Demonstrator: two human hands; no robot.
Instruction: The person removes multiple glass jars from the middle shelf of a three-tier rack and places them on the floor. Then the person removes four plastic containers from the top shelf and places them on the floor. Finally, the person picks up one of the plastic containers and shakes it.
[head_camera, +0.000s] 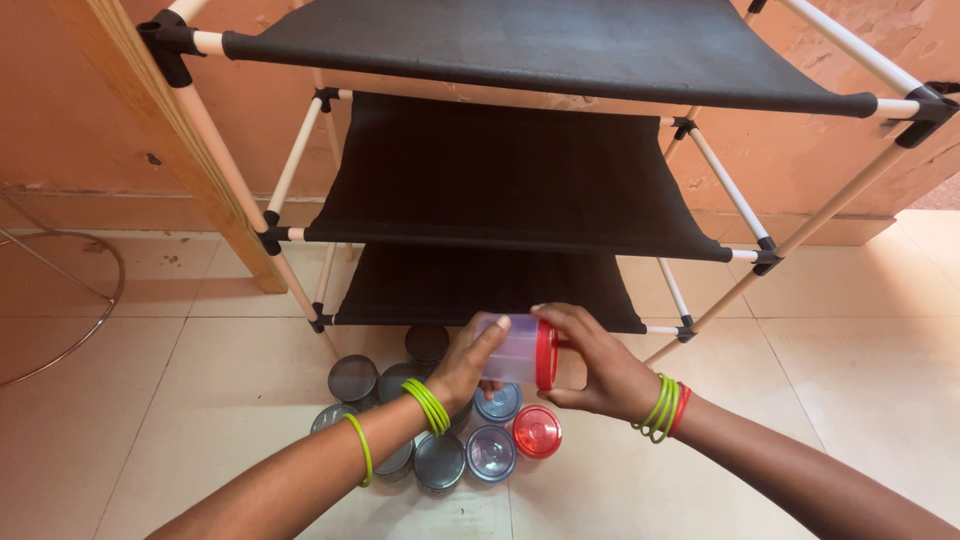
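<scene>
A small clear plastic jar (512, 349) with a red lid lies sideways between my two hands, in front of the lowest shelf. My left hand (466, 366) grips the jar's base end. My right hand (597, 367) is wrapped on the red lid end. Both wrists wear green bangles. Below the hands, several round containers stand on the tiled floor: grey-lidded ones (352, 378), blue-lidded ones (490, 452) and one red-lidded (537, 431).
A three-tier rack (505, 175) of white tubes and black fabric shelves stands against the peach wall. A wooden post (190, 150) leans at its left. A metal ring frame (95, 290) rests on the floor at far left.
</scene>
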